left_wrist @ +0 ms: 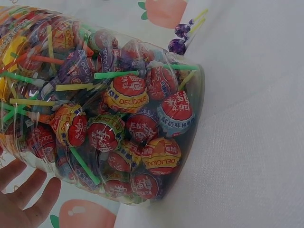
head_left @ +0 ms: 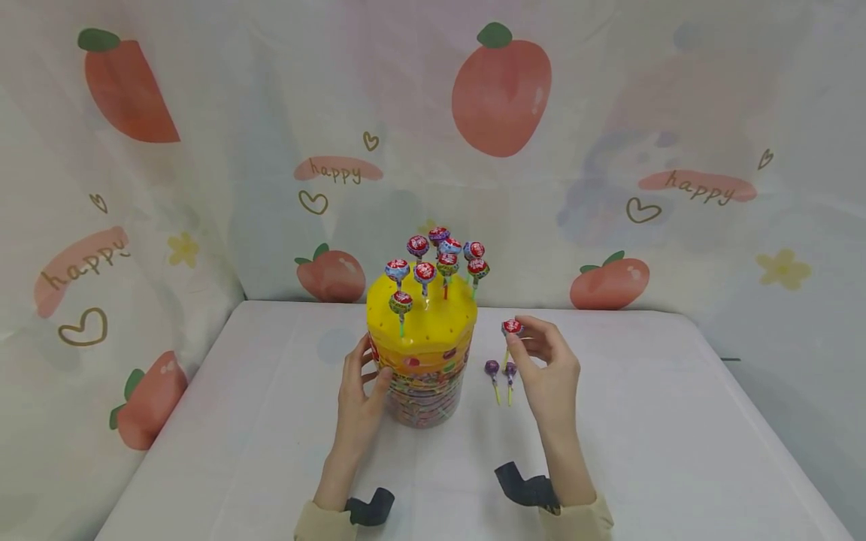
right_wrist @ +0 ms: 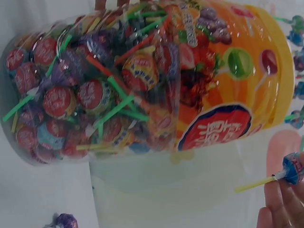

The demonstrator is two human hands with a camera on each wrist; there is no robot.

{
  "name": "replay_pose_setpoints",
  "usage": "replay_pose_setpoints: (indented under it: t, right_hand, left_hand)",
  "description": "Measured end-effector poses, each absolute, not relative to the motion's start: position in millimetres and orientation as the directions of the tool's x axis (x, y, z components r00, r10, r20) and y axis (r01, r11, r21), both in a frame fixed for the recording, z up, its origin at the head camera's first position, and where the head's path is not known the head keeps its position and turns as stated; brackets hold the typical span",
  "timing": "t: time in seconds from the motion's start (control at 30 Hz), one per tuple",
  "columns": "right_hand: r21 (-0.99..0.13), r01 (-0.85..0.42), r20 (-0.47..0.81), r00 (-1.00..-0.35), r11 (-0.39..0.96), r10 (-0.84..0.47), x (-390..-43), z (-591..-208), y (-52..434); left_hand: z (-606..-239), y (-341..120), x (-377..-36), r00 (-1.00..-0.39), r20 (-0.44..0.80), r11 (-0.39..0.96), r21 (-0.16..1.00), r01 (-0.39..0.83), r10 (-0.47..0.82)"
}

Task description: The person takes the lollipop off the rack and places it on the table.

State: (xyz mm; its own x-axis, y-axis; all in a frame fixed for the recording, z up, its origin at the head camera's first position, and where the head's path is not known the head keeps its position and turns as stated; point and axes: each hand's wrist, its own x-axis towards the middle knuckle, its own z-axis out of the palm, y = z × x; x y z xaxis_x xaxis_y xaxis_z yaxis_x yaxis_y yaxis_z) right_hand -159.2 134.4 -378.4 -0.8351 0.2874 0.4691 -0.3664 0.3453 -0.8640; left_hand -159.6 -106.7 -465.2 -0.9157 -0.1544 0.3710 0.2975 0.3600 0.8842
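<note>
A clear ribbed jar (head_left: 425, 406) with a yellow lid (head_left: 433, 327) stands upright, full of wrapped lollipops (left_wrist: 105, 132). Several more lollipops (head_left: 424, 273) stick up out of the lid, sticks down. My left hand (head_left: 360, 406) rests against the jar's left side, its fingers spread below the lid. To the right of the jar, my right hand (head_left: 549, 368) pinches a lollipop (right_wrist: 292, 167) by its blue-and-red wrapped head, between thumb and fingers. Its yellow stick points down, apart from the jar.
Two purple-wrapped lollipops (head_left: 492, 367) with yellow sticks lie on the white tabletop (head_left: 643, 421), right of the jar. Behind the table hangs a pale backdrop (head_left: 419, 98) printed with fruit and hearts. Both wrists wear black bands (head_left: 524, 488).
</note>
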Motion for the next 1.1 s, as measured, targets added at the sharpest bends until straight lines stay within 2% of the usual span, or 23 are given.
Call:
replay_pose_setpoints:
  t: [0.63,1.1]
  right_hand:
    - [-0.9,-0.156,0.318,-0.874,0.408,0.367,-187,-410,168]
    - [-0.882,0.058,0.132,-0.923,0.468,0.362,-209,-450,185]
  left_hand:
    - [-465,-107,-160,-0.916,0.371,0.378,0.878,0.292,-0.154]
    - [-465,-107,-160,-0.918,0.367,0.367,0.883,0.292,-0.152]
